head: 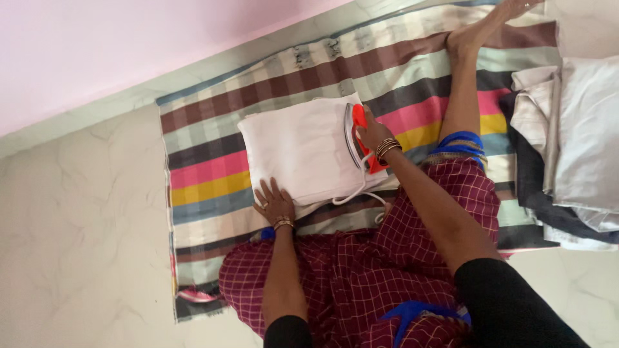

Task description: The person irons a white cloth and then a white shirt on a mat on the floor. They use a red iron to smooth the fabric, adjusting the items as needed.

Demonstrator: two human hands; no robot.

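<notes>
Folded white cloth [303, 158], soft, light and prone to slide, centred on striped mat [213, 167], pinned near its 7 o'clock corner by flat, open left hand [274, 203]; right hand [374, 132] clenched on orange handle, the proper hold, of seemingly heavy, rigid iron [356, 138] at 3 o'clock edge.

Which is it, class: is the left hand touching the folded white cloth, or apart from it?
Touching. The head view shows the left hand lying flat with its fingers on the near edge of the folded white cloth.
</notes>
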